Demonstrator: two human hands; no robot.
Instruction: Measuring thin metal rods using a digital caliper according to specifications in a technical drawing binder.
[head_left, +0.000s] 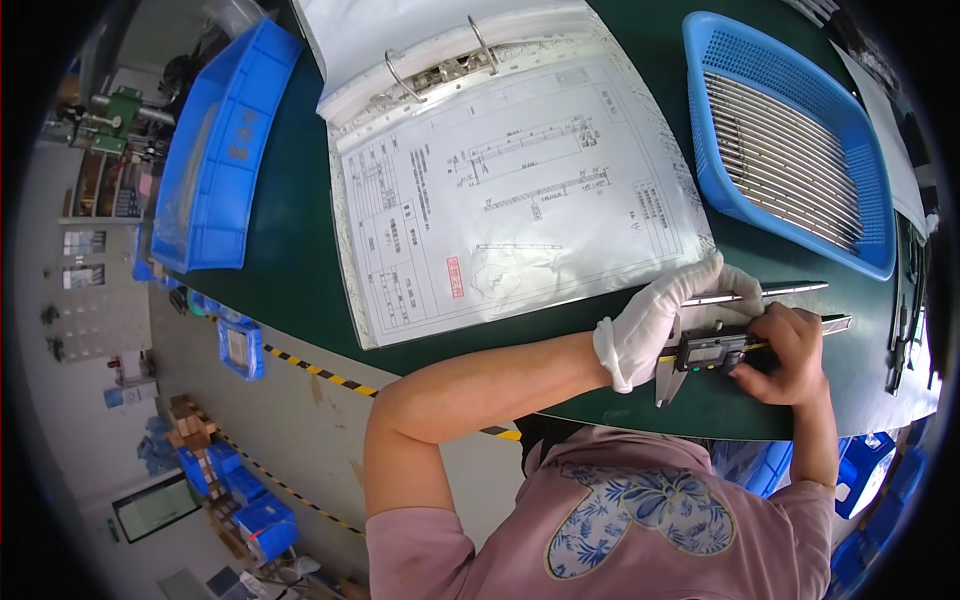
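My left hand, in a white glove, is closed around a thin metal rod that points off to the right. Just below it, my bare right hand grips a digital caliper with a dark body and a small display. The caliper's jaws face left, near the gloved palm, and its beam sticks out past my right hand. The glove hides part of the rod, so I cannot tell whether the jaws touch it. Beyond my hands lies an open ring binder with a technical drawing in a clear sleeve.
A blue perforated basket with several metal rods stands at the far right of the green table. At the left edge is a blue bin with clear plastic. Dark thin tools lie at the right edge.
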